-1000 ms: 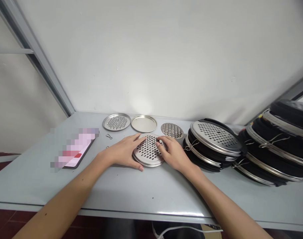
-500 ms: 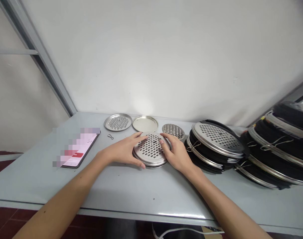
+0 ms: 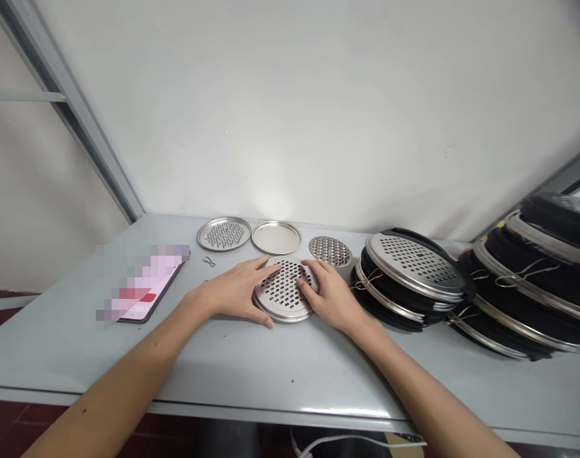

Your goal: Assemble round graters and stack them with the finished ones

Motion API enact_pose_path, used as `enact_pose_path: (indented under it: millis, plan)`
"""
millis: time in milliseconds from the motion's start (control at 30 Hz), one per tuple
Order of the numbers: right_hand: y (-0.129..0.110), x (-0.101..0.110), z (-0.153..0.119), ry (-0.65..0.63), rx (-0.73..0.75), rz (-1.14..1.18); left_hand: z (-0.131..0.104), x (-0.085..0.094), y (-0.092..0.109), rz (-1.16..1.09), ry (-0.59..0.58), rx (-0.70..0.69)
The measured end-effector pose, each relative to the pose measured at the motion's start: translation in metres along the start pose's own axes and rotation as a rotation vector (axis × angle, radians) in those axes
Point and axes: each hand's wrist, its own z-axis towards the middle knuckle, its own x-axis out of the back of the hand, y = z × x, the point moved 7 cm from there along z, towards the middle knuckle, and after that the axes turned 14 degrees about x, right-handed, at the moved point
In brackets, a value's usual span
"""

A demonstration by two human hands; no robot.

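A round metal grater disc (image 3: 286, 289) with rows of slots lies on the grey table, on top of another rim or disc. My left hand (image 3: 240, 291) rests against its left side, fingers and thumb spread around the edge. On the right side, my right hand (image 3: 331, 294) touches the disc with its thumb on the top face and its fingers at the far right edge. Behind it are a toothed disc (image 3: 225, 235), a plain shallow round plate (image 3: 276, 238) and a disc with raised holes (image 3: 331, 251). A small wire clip (image 3: 208, 261) lies left of them.
A phone (image 3: 151, 292), partly pixelated, lies at the left. To the right stands a stack of black and metal graters (image 3: 414, 267), with a taller stack (image 3: 533, 286) beyond it. A wall rises behind the table (image 3: 252, 381); a white cable hangs below its front edge.
The disc between my hands has settled slightly lower and flatter, with both hands still around it. The whole view has shifted a little.
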Motion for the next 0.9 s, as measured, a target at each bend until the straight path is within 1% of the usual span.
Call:
enact_pose_path:
  millis: [133,200,233,367,467,567,633,733,833,900]
  plan:
    - [0.0,0.0,0.001,-0.003,0.004,-0.004,-0.001,0.001,-0.001,-0.003,-0.002,0.005]
    - [-0.001,0.0,0.001,-0.015,0.014,-0.01,-0.001,0.002,0.001,0.004,0.032,-0.011]
    - [0.0,0.0,0.001,-0.019,0.018,-0.013,-0.001,0.005,0.002,0.008,0.069,-0.031]
    - [0.002,0.001,0.001,-0.013,0.012,0.001,-0.006,0.018,0.017,0.01,0.243,-0.197]
    - [0.003,0.001,0.002,-0.01,0.009,0.06,-0.01,0.024,0.027,-0.012,0.291,-0.317]
    - [0.004,0.002,0.005,0.008,-0.022,0.147,-0.012,0.029,0.031,-0.049,0.342,-0.373]
    - [0.005,0.004,0.006,0.041,-0.044,0.22,-0.013,0.031,0.03,-0.09,0.371,-0.38]
    - [0.005,0.008,0.006,0.101,-0.056,0.304,-0.013,0.033,0.027,-0.155,0.384,-0.368]
    - [0.005,0.012,0.004,0.14,-0.077,0.321,-0.012,0.034,0.024,-0.196,0.391,-0.331]
    - [0.003,0.015,0.003,0.141,-0.071,0.341,-0.011,0.035,0.022,-0.213,0.399,-0.298]
